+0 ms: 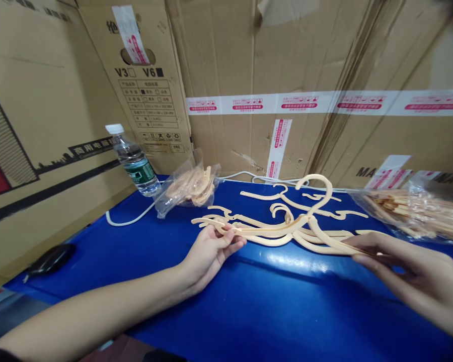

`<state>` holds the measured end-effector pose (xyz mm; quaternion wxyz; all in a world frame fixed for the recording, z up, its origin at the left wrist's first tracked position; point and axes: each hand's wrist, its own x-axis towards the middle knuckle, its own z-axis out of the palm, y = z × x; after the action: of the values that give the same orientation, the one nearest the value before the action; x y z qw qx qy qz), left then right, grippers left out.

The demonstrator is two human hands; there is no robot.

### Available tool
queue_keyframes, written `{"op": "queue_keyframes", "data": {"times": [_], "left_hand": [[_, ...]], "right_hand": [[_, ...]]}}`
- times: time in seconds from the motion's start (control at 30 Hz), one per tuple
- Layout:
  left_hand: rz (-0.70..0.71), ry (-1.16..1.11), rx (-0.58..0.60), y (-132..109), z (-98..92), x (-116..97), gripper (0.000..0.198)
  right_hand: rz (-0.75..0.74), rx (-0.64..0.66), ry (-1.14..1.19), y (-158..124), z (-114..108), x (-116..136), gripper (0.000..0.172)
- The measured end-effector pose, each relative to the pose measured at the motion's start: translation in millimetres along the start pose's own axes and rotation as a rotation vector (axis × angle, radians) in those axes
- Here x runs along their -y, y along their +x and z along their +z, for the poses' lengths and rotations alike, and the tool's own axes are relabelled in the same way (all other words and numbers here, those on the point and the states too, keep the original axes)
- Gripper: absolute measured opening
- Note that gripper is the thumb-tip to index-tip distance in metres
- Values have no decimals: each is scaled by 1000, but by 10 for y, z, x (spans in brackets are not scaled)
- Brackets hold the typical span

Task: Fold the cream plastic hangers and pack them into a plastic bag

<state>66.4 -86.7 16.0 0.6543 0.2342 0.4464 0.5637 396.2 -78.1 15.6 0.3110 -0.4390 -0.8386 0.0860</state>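
Several cream plastic hangers (287,229) lie stacked on a blue table (249,301), hooks curling upward. My left hand (211,251) pinches the left ends of the stack, fingers closed on them. My right hand (411,276) grips the right ends of the same hangers, fingers wrapped round them. Another loose hanger (287,198) lies flat just behind the stack.
A clear bag of cream hooks (191,186) and a water bottle (134,161) stand at the back left. A second bag of hangers (419,211) lies at the right. Cardboard boxes (287,75) wall the back and left. A white cable (128,218) and a black mouse (51,259) lie left.
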Motion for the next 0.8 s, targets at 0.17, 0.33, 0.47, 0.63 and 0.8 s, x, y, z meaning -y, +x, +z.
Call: {"op": "queue_keyframes", "data": {"times": [0.17,0.33,0.47,0.63,0.8], "left_hand": [[-46,137,144,-150,0,61,17],[103,711,501,-398,-54,112,16],[589,1108,726,-435,-74,53,22],[842,1404,843,-369,-68,15,29],[908,1515,819,-334,-99,59,29]], "right_hand": [[68,-13,75,41,-49,-23,22],[160,76,147,28,-77,-98,27],[147,195,154,24,-60,-108,22],[66,329,133,36,-52,-60,21],[17,449,-58,69,-63,-1,13]]}}
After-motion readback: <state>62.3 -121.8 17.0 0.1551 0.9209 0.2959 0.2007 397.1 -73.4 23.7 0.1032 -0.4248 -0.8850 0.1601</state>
